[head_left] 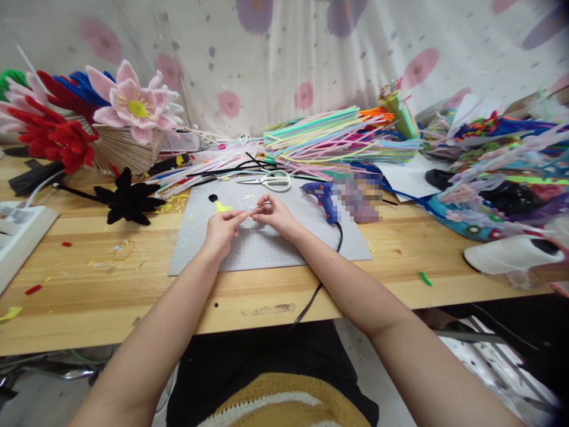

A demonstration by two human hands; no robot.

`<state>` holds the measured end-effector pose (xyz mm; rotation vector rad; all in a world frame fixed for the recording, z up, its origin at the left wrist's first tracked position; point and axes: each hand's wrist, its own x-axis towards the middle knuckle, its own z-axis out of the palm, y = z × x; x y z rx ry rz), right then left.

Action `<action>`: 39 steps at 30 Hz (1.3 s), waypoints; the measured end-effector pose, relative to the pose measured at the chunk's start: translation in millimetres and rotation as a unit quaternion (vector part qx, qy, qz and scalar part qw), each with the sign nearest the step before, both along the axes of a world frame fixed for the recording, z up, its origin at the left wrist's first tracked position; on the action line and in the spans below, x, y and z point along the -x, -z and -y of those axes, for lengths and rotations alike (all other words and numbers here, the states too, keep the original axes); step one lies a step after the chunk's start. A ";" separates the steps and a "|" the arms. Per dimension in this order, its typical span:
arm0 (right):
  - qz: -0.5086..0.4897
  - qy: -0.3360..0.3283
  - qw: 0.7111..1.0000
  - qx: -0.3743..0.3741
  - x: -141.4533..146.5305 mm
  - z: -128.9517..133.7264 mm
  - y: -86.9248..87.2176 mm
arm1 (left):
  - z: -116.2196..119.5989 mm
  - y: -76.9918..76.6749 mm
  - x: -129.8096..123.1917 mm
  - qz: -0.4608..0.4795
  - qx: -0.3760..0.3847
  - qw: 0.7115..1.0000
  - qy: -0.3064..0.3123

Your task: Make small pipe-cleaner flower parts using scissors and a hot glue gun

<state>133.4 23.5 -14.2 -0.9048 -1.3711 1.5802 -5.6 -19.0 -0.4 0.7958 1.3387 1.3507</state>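
Both my hands meet over a grey cutting mat. My left hand is closed in a pinch, with its fingertips beside those of my right hand. The right hand's thumb and index finger are pressed together too. Whatever lies between the fingertips is too small to make out. Yellow pieces and a small black round piece lie just behind my left hand. White-handled scissors rest at the back of the mat, and a blue glue gun lies to the right.
Pipe cleaners are heaped behind the mat. At the left are a black flower, a pink flower, red flowers and a power strip. A white spool lies right. A black cable crosses the mat.
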 end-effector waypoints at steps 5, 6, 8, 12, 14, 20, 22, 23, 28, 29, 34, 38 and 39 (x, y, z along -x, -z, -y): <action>0.007 -0.001 1.000 0.002 -1.4 -0.3 0.6 | -2.5 1.5 1.7 0.013 0.009 1.000 -0.018; 0.007 -0.004 1.000 0.000 -1.3 -0.2 0.7 | -2.7 1.7 1.9 0.013 0.007 1.000 -0.017; 0.007 -0.011 1.000 -0.005 -1.1 0.1 0.9 | -2.5 1.8 1.9 0.013 0.002 1.000 -0.015; 0.002 -0.032 0.999 -0.013 -0.4 1.7 0.9 | -0.1 -0.9 0.8 0.030 -0.008 0.999 -0.010; 0.000 -0.050 0.999 -0.018 0.5 3.0 0.9 | 1.2 -3.5 0.0 0.050 -0.010 0.999 -0.002; -0.009 -0.059 0.998 -0.025 7.6 5.4 1.8 | -0.1 -7.3 1.3 0.134 -0.017 0.991 0.008; -0.013 -0.048 0.999 -0.021 10.4 5.4 2.2 | -1.4 -6.7 2.2 0.152 -0.017 0.988 0.017; -0.013 -0.044 0.999 -0.021 11.6 5.4 2.3 | -1.9 -6.3 2.4 0.156 -0.016 0.987 0.022; -0.003 -0.018 1.000 -0.022 14.4 4.9 2.1 | -2.4 -6.2 -0.1 0.133 -0.001 0.991 0.033; -0.003 -0.014 1.000 -0.019 14.4 4.7 2.0 | -2.1 -6.4 -1.1 0.127 -0.001 0.991 0.031; -0.003 -0.005 1.000 0.010 12.4 3.7 0.3 | -0.4 -6.6 -5.0 0.097 -0.010 0.995 0.024; -0.019 0.009 0.999 0.025 8.7 3.5 -2.1 | 0.1 -6.6 -4.7 0.068 -0.002 0.997 0.037; -0.018 0.013 0.999 0.027 7.7 3.4 -2.5 | 0.1 -6.7 -4.1 0.063 0.002 0.997 0.042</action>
